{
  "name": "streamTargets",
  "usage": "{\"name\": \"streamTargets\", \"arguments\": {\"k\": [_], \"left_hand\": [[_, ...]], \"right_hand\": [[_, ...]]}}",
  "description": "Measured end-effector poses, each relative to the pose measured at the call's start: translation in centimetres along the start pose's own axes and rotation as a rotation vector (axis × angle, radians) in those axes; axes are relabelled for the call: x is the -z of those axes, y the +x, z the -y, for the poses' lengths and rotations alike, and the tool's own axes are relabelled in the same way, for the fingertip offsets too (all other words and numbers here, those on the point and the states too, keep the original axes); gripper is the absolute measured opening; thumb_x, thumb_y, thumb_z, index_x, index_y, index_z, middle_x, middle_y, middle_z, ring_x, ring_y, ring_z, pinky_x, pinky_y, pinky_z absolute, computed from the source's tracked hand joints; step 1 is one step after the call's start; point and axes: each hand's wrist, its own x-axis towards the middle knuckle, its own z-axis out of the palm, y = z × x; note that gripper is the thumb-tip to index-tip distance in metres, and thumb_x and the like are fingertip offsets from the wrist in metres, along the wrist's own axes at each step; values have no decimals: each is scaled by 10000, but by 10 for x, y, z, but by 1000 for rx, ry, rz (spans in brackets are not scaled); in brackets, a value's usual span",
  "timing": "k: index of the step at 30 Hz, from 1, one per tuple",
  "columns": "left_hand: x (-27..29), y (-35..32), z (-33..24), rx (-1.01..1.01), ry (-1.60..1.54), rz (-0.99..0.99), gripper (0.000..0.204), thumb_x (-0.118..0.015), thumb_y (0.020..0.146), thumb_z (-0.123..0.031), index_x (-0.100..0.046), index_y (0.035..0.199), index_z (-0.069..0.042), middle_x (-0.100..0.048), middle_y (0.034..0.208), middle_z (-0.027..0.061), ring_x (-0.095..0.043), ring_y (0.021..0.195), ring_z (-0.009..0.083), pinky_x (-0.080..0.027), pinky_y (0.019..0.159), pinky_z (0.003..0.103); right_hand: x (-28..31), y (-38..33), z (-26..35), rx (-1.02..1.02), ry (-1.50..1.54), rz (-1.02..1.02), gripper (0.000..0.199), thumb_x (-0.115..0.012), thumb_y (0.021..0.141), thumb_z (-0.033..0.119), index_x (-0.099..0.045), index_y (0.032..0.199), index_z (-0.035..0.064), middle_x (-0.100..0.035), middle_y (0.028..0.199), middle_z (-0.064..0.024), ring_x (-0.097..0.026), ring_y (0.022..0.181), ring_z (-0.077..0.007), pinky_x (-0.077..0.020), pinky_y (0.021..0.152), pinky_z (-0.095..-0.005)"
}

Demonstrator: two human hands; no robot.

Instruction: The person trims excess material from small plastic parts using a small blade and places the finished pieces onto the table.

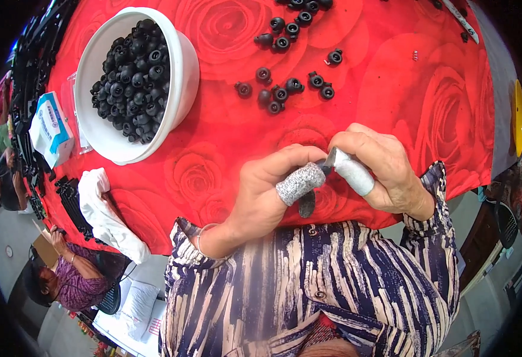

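My left hand, a grey knitted cover on its thumb, is closed on a black plastic part. Its lower end sticks out below the thumb, while the rest is mostly hidden by the fingers. Close against it, my right hand wears a white thumb cover and pinches a thin grey metal piece that looks like a small blade. The tips of both hands meet over the red cloth. Beyond them lie several loose round black plastic parts, each with a hole.
At the left, a white bowl holds a heap of similar black parts. A tissue pack and a white cloth lie beside it. A small spring rests on the red tablecloth. Another person sits at lower left.
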Motion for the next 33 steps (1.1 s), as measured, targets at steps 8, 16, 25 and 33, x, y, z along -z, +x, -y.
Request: {"name": "streamTargets", "arguments": {"k": [8,16,25,33], "left_hand": [[0,4,2,-32,-96,-72,218,-588,866,-40,-597,1073,27,-603,898,23,-557,753,57,-453,615,193],[0,4,2,-74,-48,-63,199,-598,863,-55,-615,1044,26,-605,883,11,-559,787,62,-451,678,197],[-3,7,8,15,-37,-53,234,-607,860,-66,-611,1082,6,-618,881,9,-561,781,60,-452,689,200],[1,9,16,-44,-47,-28,250,-600,866,-75,-604,1105,1,-630,893,14,-571,793,62,-460,696,206]], "right_hand": [[1,-2,7,50,4,186,222,-639,750,59,-545,935,-20,-530,752,-139,-550,620,-289,-440,524,-362],[8,0,0,-57,-14,-157,188,-567,797,11,-541,978,-33,-531,746,-109,-525,615,-181,-404,551,-279],[5,1,2,-54,-33,-77,189,-604,758,34,-555,937,-4,-529,728,-125,-553,622,-287,-430,532,-355],[7,2,-2,22,-78,-16,162,-583,766,24,-539,913,-26,-529,694,-110,-528,578,-248,-402,510,-331]]}}
